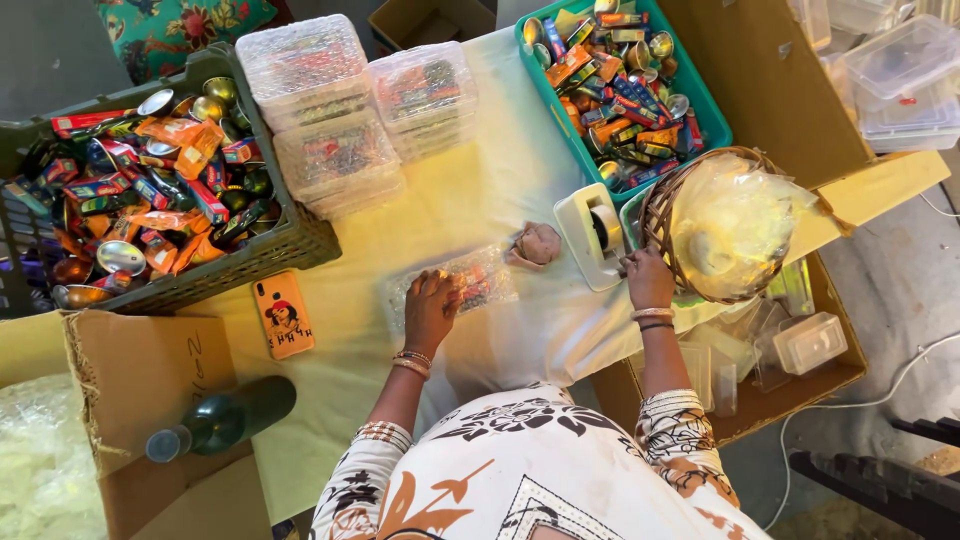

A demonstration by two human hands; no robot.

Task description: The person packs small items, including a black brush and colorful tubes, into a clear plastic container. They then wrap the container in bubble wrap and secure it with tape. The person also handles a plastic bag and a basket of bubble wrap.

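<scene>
Patterned sleeves (672,415) sit closest to the lens, and from them the left hand (430,308) lies palm-down with fingers curled over a clear bubble-wrapped packet (470,278) on the pale cloth (470,195). Just beyond that packet rests a crumpled wad (537,244), while a phone (283,315) lies well off to the hand's outer side. Touching the white tape dispenser (592,235), the right hand (649,279) has its fingers bent at the dispenser's near edge, with a wicker basket (722,225) just beside its knuckles; whether it actually grips anything cannot be told.

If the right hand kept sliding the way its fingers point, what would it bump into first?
Probably the white tape dispenser: the right hand points up toward it beside the wicker basket, which it may already be touching.
</scene>
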